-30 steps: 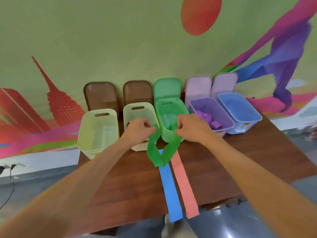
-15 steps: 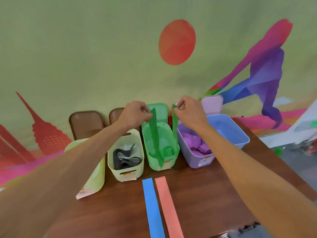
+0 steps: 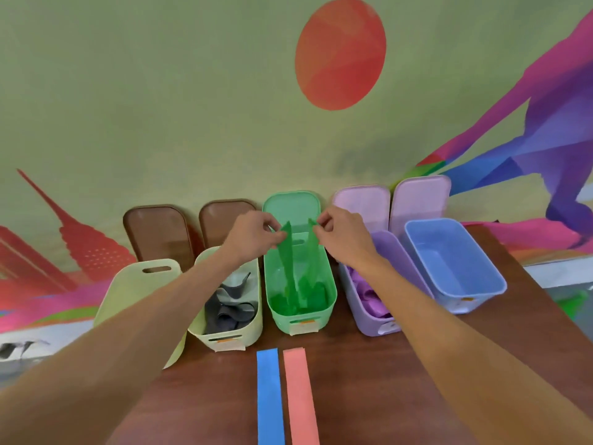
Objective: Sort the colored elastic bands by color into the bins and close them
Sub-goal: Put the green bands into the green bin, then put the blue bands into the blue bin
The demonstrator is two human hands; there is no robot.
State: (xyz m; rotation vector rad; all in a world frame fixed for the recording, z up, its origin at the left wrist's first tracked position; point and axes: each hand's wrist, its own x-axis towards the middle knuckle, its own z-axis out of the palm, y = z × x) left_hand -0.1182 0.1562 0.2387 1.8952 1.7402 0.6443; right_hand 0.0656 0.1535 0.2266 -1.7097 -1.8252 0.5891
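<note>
A painted wall fills the back. Against it stands the brown bench, whose right edge runs just beside the blue bin.

Five open bins stand in a row at the back of the bench: a pale yellow bin, a pale bin holding grey bands, the green bin, a purple bin holding purple bands, and the blue one. Their lids lean upright on the wall behind: two brown lids, a green lid, two lilac lids.

The left hand and right hand hover over the far end of the green bin. The fingers of each pinch a top end of the green band. This thin, translucent strip hangs in two strands down into the green bin, its lower part among green material at the bottom.

In front, a blue band and a pink band lie flat side by side, apart, running off the lower edge of the view, with bare bench on both sides.
</note>
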